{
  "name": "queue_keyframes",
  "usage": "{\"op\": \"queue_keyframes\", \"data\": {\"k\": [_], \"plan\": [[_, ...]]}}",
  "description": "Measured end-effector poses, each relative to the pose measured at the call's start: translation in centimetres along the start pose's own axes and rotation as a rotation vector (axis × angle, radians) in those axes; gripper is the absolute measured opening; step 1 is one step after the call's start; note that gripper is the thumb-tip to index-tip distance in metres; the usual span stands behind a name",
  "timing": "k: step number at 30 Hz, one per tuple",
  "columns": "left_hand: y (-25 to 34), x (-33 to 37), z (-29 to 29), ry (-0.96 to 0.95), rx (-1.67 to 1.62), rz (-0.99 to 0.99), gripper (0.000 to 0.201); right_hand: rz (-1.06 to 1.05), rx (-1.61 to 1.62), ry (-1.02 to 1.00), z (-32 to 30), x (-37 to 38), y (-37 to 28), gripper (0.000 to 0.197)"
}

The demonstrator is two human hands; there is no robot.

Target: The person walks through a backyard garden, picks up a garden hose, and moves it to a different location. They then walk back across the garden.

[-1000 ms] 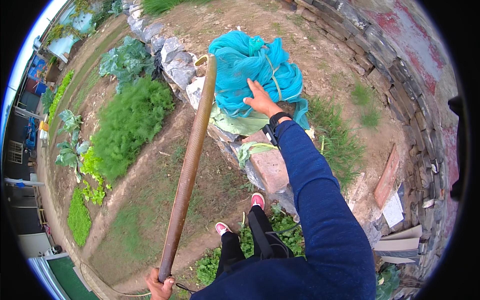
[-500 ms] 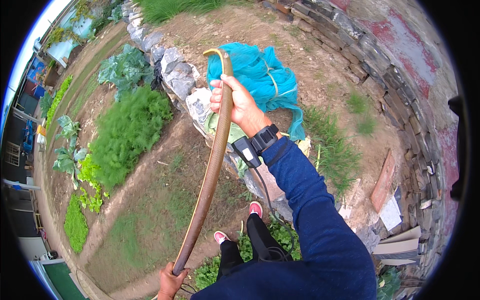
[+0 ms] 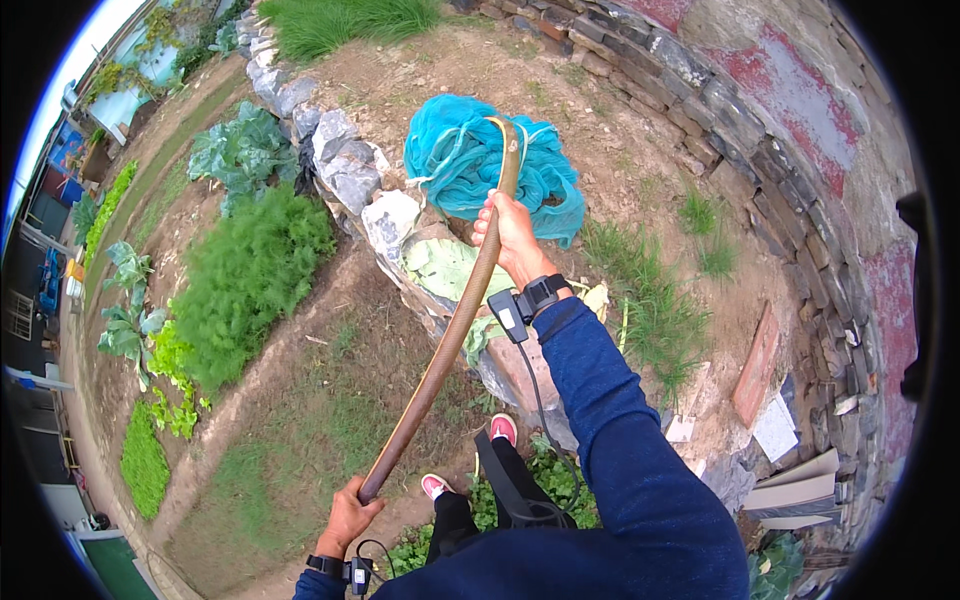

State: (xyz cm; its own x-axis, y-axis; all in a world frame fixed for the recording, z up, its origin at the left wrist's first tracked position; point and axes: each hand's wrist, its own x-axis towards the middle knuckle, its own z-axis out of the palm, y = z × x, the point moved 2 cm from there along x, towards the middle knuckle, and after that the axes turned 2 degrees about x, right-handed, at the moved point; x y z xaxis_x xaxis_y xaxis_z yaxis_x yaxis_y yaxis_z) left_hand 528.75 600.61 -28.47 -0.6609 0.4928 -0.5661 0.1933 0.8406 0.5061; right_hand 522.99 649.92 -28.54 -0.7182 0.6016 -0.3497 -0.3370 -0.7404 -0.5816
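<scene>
A long, slightly curved brown stick [image 3: 440,372] slants across the view, with a scale-like pattern, a pale edge and a thin hooked far tip. It resembles an unstrung bow, though I cannot tell for certain. My right hand [image 3: 508,232] is wrapped round its upper part, with the tip sticking out beyond the fist. At the lower end, my left hand [image 3: 350,514] grips the butt. Behind the tip, a heap of turquoise netting [image 3: 445,165] lies on the soil; whether the tip touches it I cannot tell.
A low rock wall [image 3: 345,165] runs past the netting, with pale green leaves [image 3: 445,268] on it. Feathery green plants [image 3: 250,285] grow at left. A reddish board [image 3: 755,365] lies at right before a stacked stone wall [image 3: 790,215]. My shoes [image 3: 503,430] stand near leafy plants.
My right hand and the stick's hooked end have shifted right and lower in view, now in front of the netting's right part. My left hand has risen, its wrist now showing. Both grips stay closed.
</scene>
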Motion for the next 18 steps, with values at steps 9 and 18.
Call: {"op": "queue_keyframes", "data": {"k": [9, 18], "plan": [[9.4, 7.7, 5.3, -0.010, -0.121, 0.212, 0.033, -0.030, -0.143, 0.029, 0.9, -5.0, 5.2, 0.017], [7.4, 8.6, 2.6, -0.107, -0.369, 0.184, 0.023, -0.013, -0.403, 0.113, -8.2, 6.1, -3.9, 0.040]]}}
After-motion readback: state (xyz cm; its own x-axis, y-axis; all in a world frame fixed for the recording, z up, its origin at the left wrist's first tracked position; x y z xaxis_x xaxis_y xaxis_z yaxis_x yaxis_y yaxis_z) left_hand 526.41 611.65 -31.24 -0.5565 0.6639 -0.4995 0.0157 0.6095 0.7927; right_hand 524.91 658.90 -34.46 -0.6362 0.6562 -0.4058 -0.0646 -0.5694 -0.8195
